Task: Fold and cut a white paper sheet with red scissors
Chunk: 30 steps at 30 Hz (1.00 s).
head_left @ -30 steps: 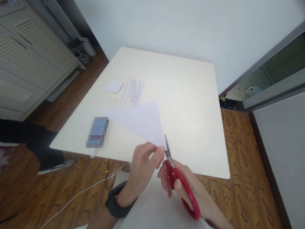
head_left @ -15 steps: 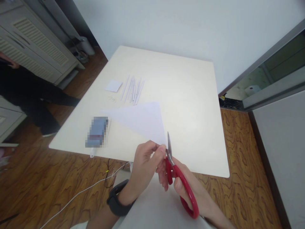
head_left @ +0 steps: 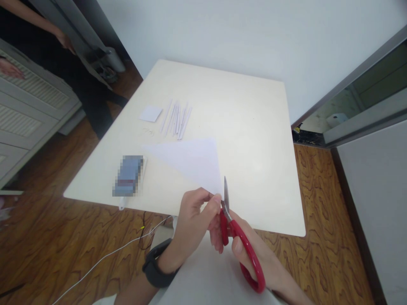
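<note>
A white triangular sheet of paper (head_left: pixel 193 161) lies over the near middle of the table, its lower right corner pinched by my left hand (head_left: pixel 199 216) between thumb and fingers. My right hand (head_left: pixel 251 243) grips red-handled scissors (head_left: pixel 246 245), thumb through one loop. The blades are parted and point away from me, right beside the pinched corner; whether the paper sits between them is hard to tell. A dark watch (head_left: pixel 157 264) is strapped on my left wrist.
Several thin white paper strips or rolls (head_left: pixel 176 118) lie on the white table (head_left: pixel 248 123), beside a small white square (head_left: pixel 151 113). A blurred-out phone-like device (head_left: pixel 129 176) rests at the left. Another person (head_left: pixel 79 76) stands beyond the left edge. A white cable (head_left: pixel 114 253) crosses the floor.
The other person has moved toward the back along the cabinets. The far part of the paper has shifted slightly right. My hands and the scissors are almost still.
</note>
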Tool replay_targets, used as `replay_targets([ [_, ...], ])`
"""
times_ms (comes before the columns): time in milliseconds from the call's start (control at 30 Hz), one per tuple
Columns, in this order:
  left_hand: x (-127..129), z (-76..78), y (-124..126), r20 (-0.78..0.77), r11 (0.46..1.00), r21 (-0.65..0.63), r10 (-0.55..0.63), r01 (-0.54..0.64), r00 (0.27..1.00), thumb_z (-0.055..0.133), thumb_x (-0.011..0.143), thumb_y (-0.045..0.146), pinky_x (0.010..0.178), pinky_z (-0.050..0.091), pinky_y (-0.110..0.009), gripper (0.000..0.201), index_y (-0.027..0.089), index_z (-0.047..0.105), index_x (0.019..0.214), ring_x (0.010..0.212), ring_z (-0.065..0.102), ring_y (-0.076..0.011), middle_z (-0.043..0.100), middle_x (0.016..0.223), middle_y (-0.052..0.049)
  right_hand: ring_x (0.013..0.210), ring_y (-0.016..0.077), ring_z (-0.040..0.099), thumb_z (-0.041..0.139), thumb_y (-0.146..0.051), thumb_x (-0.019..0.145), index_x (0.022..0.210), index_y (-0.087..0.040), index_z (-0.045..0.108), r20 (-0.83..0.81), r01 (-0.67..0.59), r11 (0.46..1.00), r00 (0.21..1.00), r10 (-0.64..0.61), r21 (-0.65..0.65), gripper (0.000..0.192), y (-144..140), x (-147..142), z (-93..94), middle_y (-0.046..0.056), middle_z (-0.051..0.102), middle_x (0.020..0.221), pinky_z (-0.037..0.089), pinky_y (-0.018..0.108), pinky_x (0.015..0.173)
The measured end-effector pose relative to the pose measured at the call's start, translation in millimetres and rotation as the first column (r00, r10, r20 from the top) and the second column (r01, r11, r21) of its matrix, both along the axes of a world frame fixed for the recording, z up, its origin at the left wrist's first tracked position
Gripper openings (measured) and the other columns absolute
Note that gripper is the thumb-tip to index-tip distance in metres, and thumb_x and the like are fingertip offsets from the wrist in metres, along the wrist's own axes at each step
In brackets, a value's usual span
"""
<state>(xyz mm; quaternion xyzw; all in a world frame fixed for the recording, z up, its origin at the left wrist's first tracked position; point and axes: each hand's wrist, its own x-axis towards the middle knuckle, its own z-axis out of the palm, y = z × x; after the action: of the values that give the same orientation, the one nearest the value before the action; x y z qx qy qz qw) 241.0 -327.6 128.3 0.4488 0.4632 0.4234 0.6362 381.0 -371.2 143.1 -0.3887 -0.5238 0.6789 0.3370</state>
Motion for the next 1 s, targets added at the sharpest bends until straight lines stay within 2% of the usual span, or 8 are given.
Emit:
replay_targets([
  [133, -0.1, -0.3, -0.1, -0.006, 1.000, 0.002, -0.004, 0.004, 1.000, 0.051, 0.089, 0.028, 0.025, 0.034, -0.016, 0.038, 0.019, 0.045, 0.053, 0.026, 0.051, -0.0085, 0.051, 0.033, 0.008, 0.078, 0.0160, 0.046, 0.030, -0.057, 0.093, 0.102, -0.022, 0.042, -0.015, -0.005, 1.000, 1.000, 0.005, -0.031, 0.038, 0.7, 0.5, 1.7, 0.004, 0.052, 0.091, 0.041, 0.027, 0.072],
  [400, 0.2, -1.5, -3.6, -0.034, 1.000, -0.004, -0.005, 0.004, 0.999, 0.048, 0.091, 0.030, 0.023, 0.033, -0.016, 0.035, 0.021, 0.048, 0.057, 0.024, 0.050, -0.0094, 0.054, 0.034, 0.008, 0.078, 0.0163, 0.045, 0.029, -0.061, 0.091, 0.097, -0.019, 0.041, 0.027, -0.006, 1.000, 1.000, 0.007, -0.020, 0.043, 1.4, -1.0, 4.0, 0.005, 0.050, 0.091, 0.040, 0.029, 0.074],
  [833, 0.0, 2.0, -3.0, -0.157, 0.999, 0.033, 0.012, -0.006, 0.987, 0.048, 0.089, 0.027, 0.029, 0.035, -0.019, 0.038, 0.020, 0.047, 0.052, 0.026, 0.049, -0.0093, 0.052, 0.034, 0.006, 0.079, 0.0179, 0.048, 0.032, -0.056, 0.093, 0.098, -0.022, 0.044, 0.032, 0.038, 0.998, 0.999, -0.037, -0.051, 0.036, -1.7, -1.9, 1.9, 0.005, 0.053, 0.091, 0.043, 0.031, 0.076],
  [1000, -0.3, 1.9, -4.4, -0.208, 0.999, 0.044, 0.029, -0.020, 0.978, 0.050, 0.087, 0.029, 0.028, 0.035, -0.021, 0.037, 0.021, 0.046, 0.051, 0.026, 0.049, -0.0102, 0.050, 0.034, 0.006, 0.080, 0.0185, 0.047, 0.030, -0.056, 0.093, 0.099, -0.023, 0.042, 0.041, -0.012, 0.999, 0.999, 0.014, -0.045, 0.036, -0.6, -0.4, 4.1, 0.006, 0.051, 0.093, 0.042, 0.031, 0.077],
])
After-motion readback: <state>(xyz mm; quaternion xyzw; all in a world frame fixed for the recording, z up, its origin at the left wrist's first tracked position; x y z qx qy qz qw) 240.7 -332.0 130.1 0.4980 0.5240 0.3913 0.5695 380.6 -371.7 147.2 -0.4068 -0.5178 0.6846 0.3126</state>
